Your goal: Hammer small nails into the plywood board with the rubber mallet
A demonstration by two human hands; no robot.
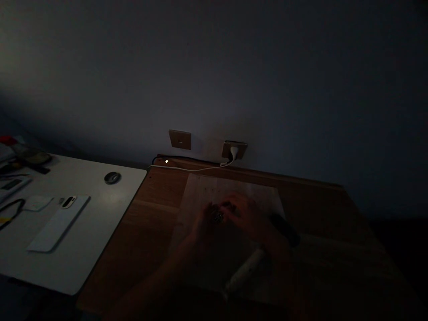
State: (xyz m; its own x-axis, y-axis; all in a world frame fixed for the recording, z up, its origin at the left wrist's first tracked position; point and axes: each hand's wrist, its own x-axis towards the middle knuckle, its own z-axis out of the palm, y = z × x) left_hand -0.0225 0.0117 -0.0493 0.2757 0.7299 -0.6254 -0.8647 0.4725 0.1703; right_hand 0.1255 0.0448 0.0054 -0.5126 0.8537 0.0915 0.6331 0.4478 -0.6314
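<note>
Dim light hides much of the detail. My left hand and my right hand meet over a pale flat sheet on the wooden table. Between their fingers is a small shiny metallic piece, too dark to name. The left fingers are closed around its left side, while the right fingers are bent in a pinch against its right side. Below my right wrist lies a whitish cylindrical tube with a narrow tip. A dark elongated object rests beside the right forearm.
At left, a white table bears a light-coloured phone, a roll of tape and assorted clutter. A white cable runs along the back edge of the wooden table to a plug in the wall socket.
</note>
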